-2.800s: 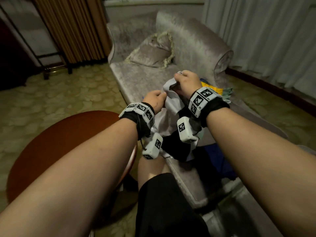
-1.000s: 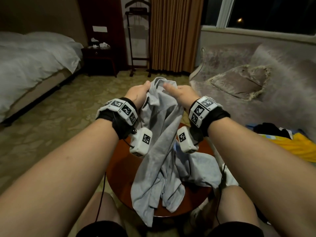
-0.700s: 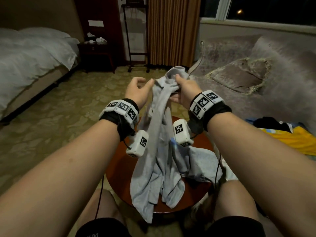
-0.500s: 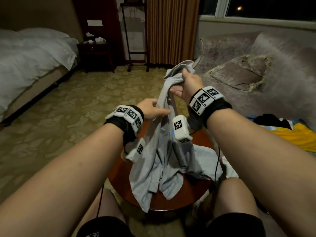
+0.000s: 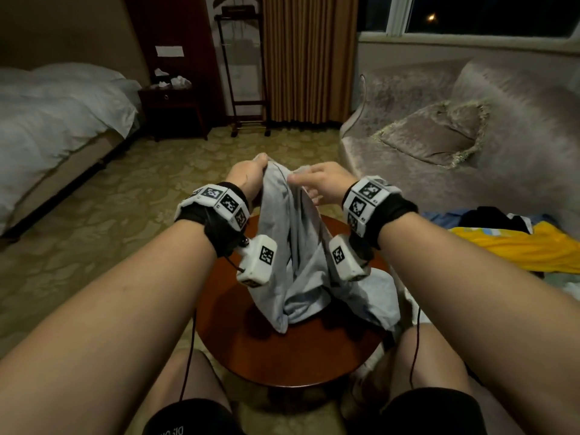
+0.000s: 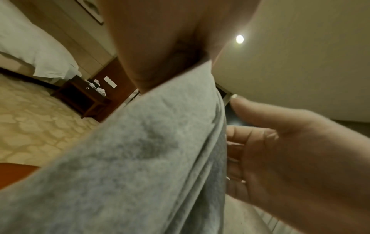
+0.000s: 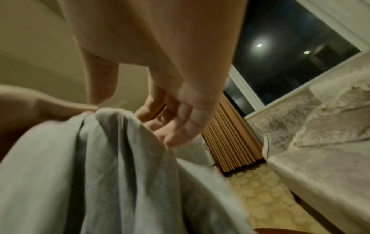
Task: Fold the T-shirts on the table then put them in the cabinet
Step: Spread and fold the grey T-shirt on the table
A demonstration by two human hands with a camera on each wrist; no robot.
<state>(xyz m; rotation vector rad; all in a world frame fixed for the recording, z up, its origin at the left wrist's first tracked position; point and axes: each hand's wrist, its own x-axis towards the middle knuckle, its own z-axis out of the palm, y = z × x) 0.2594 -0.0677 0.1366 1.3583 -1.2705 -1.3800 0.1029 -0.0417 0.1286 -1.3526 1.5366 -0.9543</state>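
**Grey T-shirt held up over the round desk, both hands at its top edge**

Your left hand [image 5: 248, 175] grips the top of the grey T-shirt [image 5: 292, 246]; the left wrist view shows the cloth emerging from under your palm, the grip closed around it. Your right hand [image 5: 320, 180] is just beside it. Thumb and forefinger appear to pinch the same upper edge, while the remaining fingers [image 7: 176, 126] hang loosely curled against the fabric. That grip is narrow and light, at the fingertips only.

The T-shirt hangs bunched and unfolded from both hands. Its lower part lies crumpled on the round reddish-brown desk [image 5: 282, 356], spreading toward the right side of the top. The desk stands between your knees.

Surroundings, head view:
- A grey velvet sofa [image 5: 518, 127] stands to your right with a fringed cushion [image 5: 433, 133] on its seat.
- A heap of other clothes [image 5: 508, 237] lies on the sofa near your right forearm: yellow, black and blue pieces. Whether they are T-shirts cannot be told.
- A bed with white bedding [image 5: 56, 114] is on the left. A dark nightstand [image 5: 172, 111] stands beyond it.
- A valet stand [image 5: 244, 73] and brown curtains [image 5: 307, 58] are at the far wall.
- The window [image 5: 486, 14] is dark.
- The floor is patterned carpet [image 5: 110, 215].
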